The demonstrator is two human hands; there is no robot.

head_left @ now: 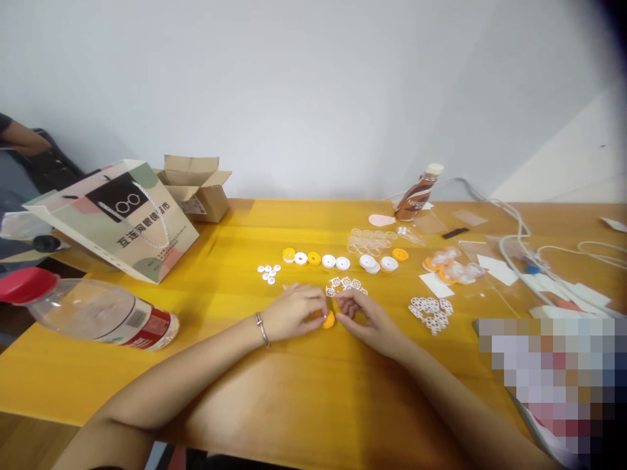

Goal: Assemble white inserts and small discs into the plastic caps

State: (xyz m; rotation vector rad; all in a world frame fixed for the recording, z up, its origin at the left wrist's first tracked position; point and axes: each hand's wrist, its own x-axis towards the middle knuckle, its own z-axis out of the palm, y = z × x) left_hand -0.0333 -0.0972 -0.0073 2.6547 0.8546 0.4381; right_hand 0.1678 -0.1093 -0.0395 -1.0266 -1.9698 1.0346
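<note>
My left hand [300, 311], with a bracelet on its wrist, is closed with thumb and fingers on a small orange scalloped disc [329, 319] low over the table. Just right of it is my right hand [365, 318], its fingers loosely curled, thumb apart, and nothing visible in them. White spoked wheel-like pieces [347, 283] lie just beyond my fingertips. Behind them runs a row of round white pieces [328, 262] and yellow-orange pieces [314, 259]. Small white discs [268, 269] lie to the left. More white spoked pieces [431, 312] are heaped at right.
Clear plastic rings [371, 241] and a brown drink bottle [416, 194] stand farther back. Clear-and-orange pieces [453, 266] and white cables [519, 248] lie right. Leftward are a large plastic bottle [98, 310], a paper bag [132, 219] and a cardboard box [198, 189]. A person's arm [22, 138] shows far left.
</note>
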